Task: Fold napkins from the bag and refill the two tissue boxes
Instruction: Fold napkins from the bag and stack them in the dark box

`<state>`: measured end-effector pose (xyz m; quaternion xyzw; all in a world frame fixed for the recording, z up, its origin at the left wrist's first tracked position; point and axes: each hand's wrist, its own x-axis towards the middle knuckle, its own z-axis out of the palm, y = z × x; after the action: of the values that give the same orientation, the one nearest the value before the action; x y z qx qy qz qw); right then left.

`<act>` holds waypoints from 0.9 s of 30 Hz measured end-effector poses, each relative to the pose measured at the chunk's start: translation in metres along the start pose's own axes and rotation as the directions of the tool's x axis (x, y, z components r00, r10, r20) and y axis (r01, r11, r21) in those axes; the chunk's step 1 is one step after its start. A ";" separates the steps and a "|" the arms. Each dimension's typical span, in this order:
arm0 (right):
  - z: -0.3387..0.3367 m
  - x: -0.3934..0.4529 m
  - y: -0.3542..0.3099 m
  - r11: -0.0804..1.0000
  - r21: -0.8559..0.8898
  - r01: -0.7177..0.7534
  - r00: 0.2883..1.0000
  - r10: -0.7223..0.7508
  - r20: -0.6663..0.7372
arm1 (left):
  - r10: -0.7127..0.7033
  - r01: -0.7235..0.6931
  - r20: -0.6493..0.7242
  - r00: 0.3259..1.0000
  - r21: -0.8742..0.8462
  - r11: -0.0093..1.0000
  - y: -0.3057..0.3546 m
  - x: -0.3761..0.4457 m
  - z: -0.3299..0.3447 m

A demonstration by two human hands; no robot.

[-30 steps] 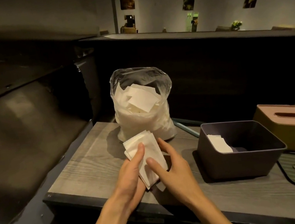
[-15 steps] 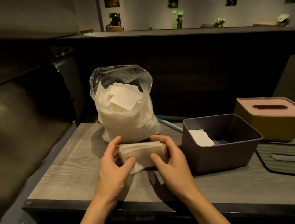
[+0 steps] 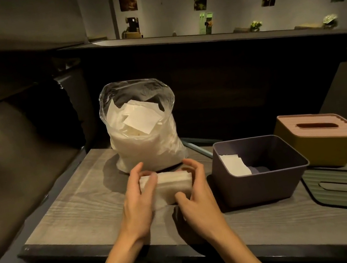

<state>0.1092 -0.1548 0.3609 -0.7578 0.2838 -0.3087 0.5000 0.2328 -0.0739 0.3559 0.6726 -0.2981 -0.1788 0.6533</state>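
Hands — left hand (image 3: 137,203), right hand (image 3: 197,199) — grip folded napkin stack (image 3: 170,184)

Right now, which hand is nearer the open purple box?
Right. The right hand grips the napkin stack at the end nearest the purple box, just beside its wall; the left hand holds the stack's far end.

Folded white napkin stack (image 3: 170,184) above desk's front edge. Clear napkin bag (image 3: 143,134) upright at back-left. Open purple box (image 3: 260,174), few napkins inside; lidded yellow box (image 3: 322,142) right.
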 end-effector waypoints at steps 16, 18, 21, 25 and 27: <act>0.004 0.004 0.014 0.996 -0.063 0.067 0.986 -0.076 -0.150 | 0.025 -0.022 -0.006 1.000 0.257 0.966 0.001 -0.009 -0.007; 0.004 0.005 0.016 0.995 -0.086 0.053 0.986 -0.066 -0.153 | 0.018 -0.018 0.002 1.000 0.292 0.956 -0.003 -0.007 -0.013; 0.004 0.007 0.017 0.996 -0.086 0.015 0.984 -0.030 -0.175 | 0.017 -0.029 0.037 0.999 0.354 0.935 -0.004 -0.007 -0.019; 0.002 0.004 0.010 0.991 -0.122 0.064 0.972 -0.089 -0.216 | 0.045 -0.047 0.015 0.999 0.348 0.936 0.004 -0.008 -0.023; 0.000 -0.001 0.003 0.978 -0.174 0.112 0.968 -0.147 -0.202 | 0.046 -0.042 -0.002 0.999 0.330 0.943 0.009 -0.008 -0.028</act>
<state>0.1080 -0.1555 0.3576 -0.7750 0.3100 -0.3965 0.3822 0.2427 -0.0467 0.3657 0.7665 -0.3356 -0.1085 0.5367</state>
